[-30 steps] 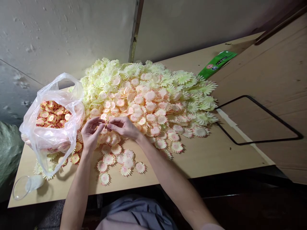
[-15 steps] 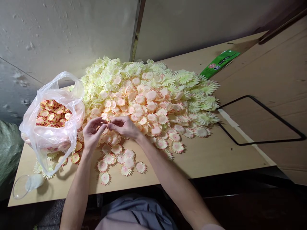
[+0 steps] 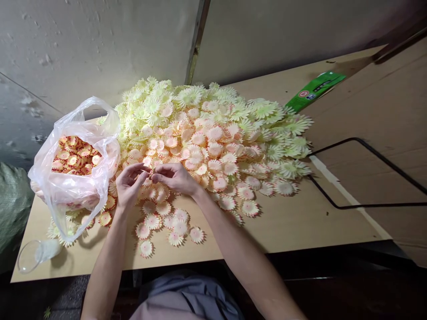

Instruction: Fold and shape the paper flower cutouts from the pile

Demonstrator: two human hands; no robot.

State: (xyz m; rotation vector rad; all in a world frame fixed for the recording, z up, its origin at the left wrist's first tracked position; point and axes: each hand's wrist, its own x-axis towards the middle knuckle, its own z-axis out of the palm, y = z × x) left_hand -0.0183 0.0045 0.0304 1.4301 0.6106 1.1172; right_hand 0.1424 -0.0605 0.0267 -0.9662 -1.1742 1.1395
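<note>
A big heap of pale yellow and pink fabric flower heads point(image 3: 213, 133) covers the middle of a wooden table point(image 3: 300, 222). My left hand point(image 3: 130, 184) and my right hand point(image 3: 173, 177) meet over the heap's near edge, fingertips pinched together on a small flower piece point(image 3: 149, 173) that is mostly hidden by the fingers. Loose pink-centred flowers point(image 3: 167, 222) lie just below my hands. To the left stands a clear plastic bag point(image 3: 75, 178) holding red and yellow flower centres point(image 3: 75, 155).
A green packet point(image 3: 315, 91) lies at the far right of the table. A black wire frame point(image 3: 363, 178) rests on the cardboard to the right. A clear plastic cup point(image 3: 35, 258) lies on its side at the near left corner. A grey wall stands behind.
My hands stay pinched together at the same spot on the heap; only the fingers shift slightly. The view has drifted a little to the left and up.
</note>
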